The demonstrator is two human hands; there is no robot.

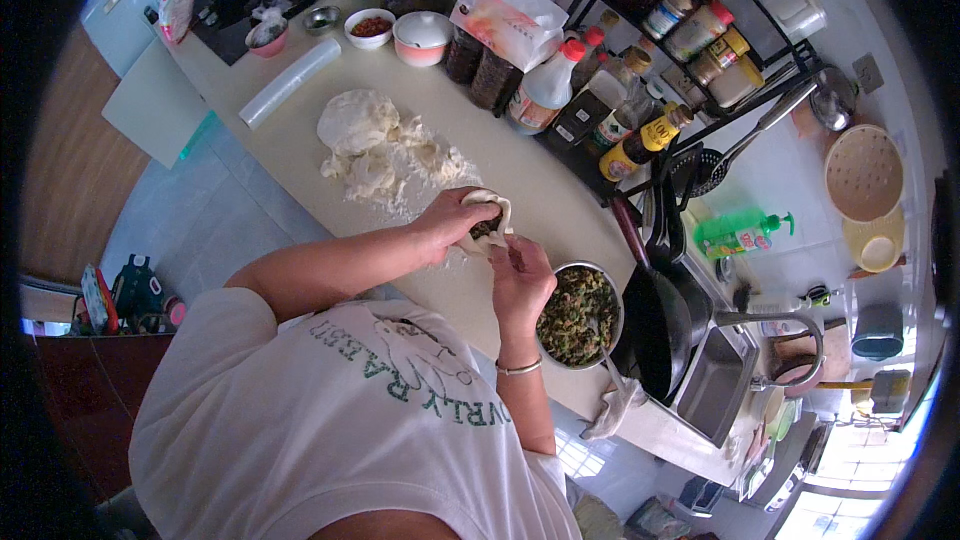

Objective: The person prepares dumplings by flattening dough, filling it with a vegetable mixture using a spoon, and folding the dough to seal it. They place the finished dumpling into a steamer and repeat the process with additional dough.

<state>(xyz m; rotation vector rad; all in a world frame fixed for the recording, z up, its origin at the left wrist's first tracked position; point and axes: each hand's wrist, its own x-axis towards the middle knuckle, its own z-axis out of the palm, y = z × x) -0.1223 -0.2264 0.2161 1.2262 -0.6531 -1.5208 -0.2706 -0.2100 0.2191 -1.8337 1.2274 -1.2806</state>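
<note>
A round dough wrapper (504,204) with dark green filling (486,227) inside is held above the counter. My left hand (450,221) cups it from the left, its thumb over the filling. The fingertips of my right hand (517,270) pinch the wrapper's lower right edge. To the right of my right hand stands a metal bowl (619,315) of chopped green filling, a utensil handle leaning over its rim. Behind my left hand, on the floured counter, lie a large lump of dough (358,121) and smaller torn dough pieces (371,174).
A roll of plastic wrap (290,82), a lidded pot (422,41) and a bowl of red sauce (370,28) stand at the back left. Sauce bottles (545,94) line the wall. A black wok (656,330) sits by the sink (712,382), near a cloth (616,406) on the counter's edge.
</note>
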